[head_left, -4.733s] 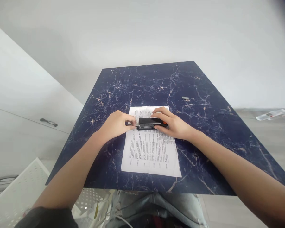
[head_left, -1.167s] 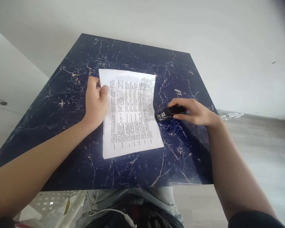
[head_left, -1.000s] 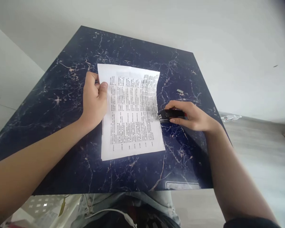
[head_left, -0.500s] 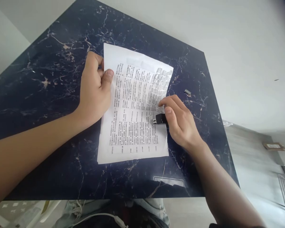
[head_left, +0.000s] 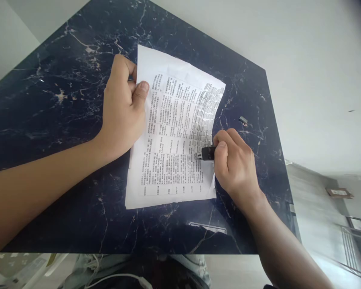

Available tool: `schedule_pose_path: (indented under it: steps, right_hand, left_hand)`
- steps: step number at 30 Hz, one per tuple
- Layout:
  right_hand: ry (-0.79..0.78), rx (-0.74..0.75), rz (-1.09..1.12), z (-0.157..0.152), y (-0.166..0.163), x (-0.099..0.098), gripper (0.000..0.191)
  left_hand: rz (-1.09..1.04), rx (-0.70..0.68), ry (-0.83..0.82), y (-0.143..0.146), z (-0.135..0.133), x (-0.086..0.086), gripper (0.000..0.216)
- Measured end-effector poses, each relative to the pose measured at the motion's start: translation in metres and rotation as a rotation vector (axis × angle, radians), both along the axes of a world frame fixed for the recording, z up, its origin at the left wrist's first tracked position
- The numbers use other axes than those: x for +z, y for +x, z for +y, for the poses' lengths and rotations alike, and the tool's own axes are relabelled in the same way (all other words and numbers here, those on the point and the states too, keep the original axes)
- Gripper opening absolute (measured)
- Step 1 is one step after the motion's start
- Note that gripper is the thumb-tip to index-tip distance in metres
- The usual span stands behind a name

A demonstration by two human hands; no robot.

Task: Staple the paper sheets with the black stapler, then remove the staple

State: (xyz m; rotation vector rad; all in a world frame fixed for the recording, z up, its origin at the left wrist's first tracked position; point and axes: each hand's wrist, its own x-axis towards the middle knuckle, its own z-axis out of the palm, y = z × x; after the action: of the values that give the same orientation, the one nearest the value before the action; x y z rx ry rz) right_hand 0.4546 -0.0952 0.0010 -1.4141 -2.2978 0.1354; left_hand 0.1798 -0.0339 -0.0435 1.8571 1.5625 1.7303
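A printed sheet of paper [head_left: 165, 160] stands out over the dark marbled table, its right part curled and crowded with rows of metal staples [head_left: 209, 110]. My left hand [head_left: 124, 104] pinches its upper left edge, thumb on the front and fingers behind. My right hand [head_left: 236, 160] is closed around a small black stapler [head_left: 208, 153], whose metal nose reaches over the paper's right edge. Most of the stapler's body is hidden in the fist. Whether there is more than one sheet I cannot tell.
On the table [head_left: 78, 80], right of the paper, lies a short silver strip of staples [head_left: 243, 120]. One loose staple [head_left: 66, 47] lies at the far left. A pale rectangular outline, perhaps a reflection, shows near the front edge. A white cable [head_left: 117, 276] crosses my lap.
My right hand's fingers have curled tighter around the stapler. The paper and both hands sit slightly farther right in view, and the view itself has shifted a little.
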Motion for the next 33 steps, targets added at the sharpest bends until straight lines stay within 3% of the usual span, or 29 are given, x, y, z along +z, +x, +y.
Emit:
schedule_pose_path:
  steps: [5,14,25,33]
  right_hand:
    - [0.059,0.096,-0.022,0.0,-0.003,-0.004,0.029]
    - [0.132,0.044,-0.137,-0.004,-0.007,-0.009,0.023]
    - [0.23,0.032,-0.25,-0.004,-0.01,-0.016,0.028]
    - [0.229,0.028,-0.229,-0.003,-0.011,-0.013,0.029]
  left_hand:
    - [0.026,-0.004,-0.003,-0.001,0.002,-0.003,0.037]
    - [0.014,0.013,-0.014,0.001,0.0,0.001,0.049]
    - [0.036,-0.038,-0.202,0.002,-0.015,0.015,0.022]
    - [-0.006,-0.032,-0.248,0.007,-0.017,0.021,0.023]
